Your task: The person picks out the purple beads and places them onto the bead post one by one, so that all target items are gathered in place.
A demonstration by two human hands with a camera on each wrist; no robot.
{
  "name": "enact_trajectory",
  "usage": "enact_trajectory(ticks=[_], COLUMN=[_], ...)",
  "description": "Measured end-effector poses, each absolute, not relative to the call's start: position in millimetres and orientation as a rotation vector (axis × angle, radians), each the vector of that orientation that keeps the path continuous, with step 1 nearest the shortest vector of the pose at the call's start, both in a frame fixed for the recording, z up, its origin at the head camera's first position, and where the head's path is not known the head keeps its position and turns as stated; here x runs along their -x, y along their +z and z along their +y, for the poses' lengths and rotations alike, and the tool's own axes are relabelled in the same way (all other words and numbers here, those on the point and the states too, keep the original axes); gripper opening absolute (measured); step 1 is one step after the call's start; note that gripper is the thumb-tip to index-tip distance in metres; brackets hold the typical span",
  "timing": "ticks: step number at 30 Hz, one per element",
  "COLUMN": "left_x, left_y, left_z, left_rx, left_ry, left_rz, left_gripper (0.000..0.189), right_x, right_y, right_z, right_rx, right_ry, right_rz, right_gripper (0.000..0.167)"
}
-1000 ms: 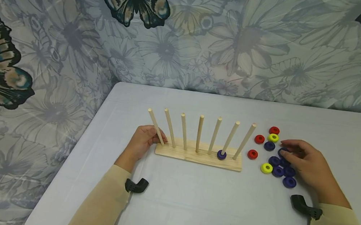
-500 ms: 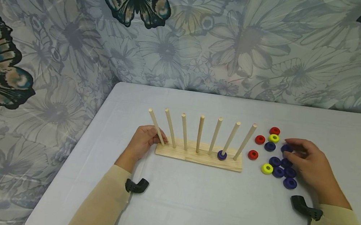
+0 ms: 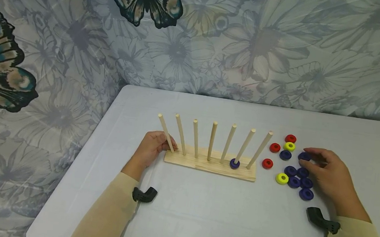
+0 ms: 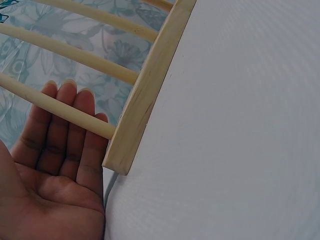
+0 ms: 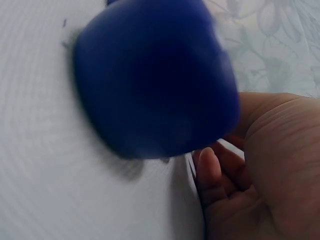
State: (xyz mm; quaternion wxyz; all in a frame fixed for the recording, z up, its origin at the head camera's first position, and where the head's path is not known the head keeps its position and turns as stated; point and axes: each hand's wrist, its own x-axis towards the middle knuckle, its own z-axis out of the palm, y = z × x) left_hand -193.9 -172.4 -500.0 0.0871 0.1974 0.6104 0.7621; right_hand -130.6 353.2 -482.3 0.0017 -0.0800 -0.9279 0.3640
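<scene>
My left hand (image 3: 153, 145) rests at the left end of a wooden peg rack (image 3: 212, 168). In the left wrist view its fingers (image 4: 57, 142) lie fairly straight behind the end peg (image 4: 65, 110). A blue ring (image 3: 235, 164) sits at the foot of the second peg from the right. On the right, my right hand (image 3: 329, 174) pinches another blue ring (image 3: 304, 156) between thumb and index finger, low over the table. In the right wrist view a large, blurred blue ring (image 5: 155, 80) near the camera hides the fingertips.
Several blue rings (image 3: 294, 182) lie bunched in front of the right hand. Red rings (image 3: 267, 163) and yellow rings (image 3: 282, 178) lie between them and the rack. The white table (image 3: 221, 220) ends at a patterned cloth backdrop (image 3: 216, 60).
My right hand has shifted slightly away with its blue ring, which now lies flatter and farther from the bunch. The left hand stays at the rack's end. The head view has shifted slightly.
</scene>
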Motion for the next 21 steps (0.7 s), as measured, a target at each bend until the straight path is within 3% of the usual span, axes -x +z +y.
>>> enact_trajectory(ticks=[4, 9, 16, 21], left_x=[194.8, 194.2, 195.1, 194.9], left_y=[-500.2, -501.0, -502.2, -501.8], left_z=[-172.1, -172.2, -173.0, -172.5], left_rx=[-0.598, -0.601, -0.606, -0.603], left_ry=[2.264, 2.269, 2.269, 2.268], left_rz=[1.823, 1.813, 1.809, 1.812], left_gripper=[0.068, 0.081, 0.071, 0.074], right_x=[129.3, 128.3, 126.8, 125.7], right_y=[-481.6, -481.0, -479.3, -476.5], right_z=[353.1, 352.9, 352.3, 349.5], right_rx=[0.252, 0.242, 0.220, 0.202], right_ry=[1.130, 1.141, 1.128, 1.101], right_rz=[-2.912, -2.903, -2.884, -2.867], right_gripper=[0.047, 0.048, 0.050, 0.049])
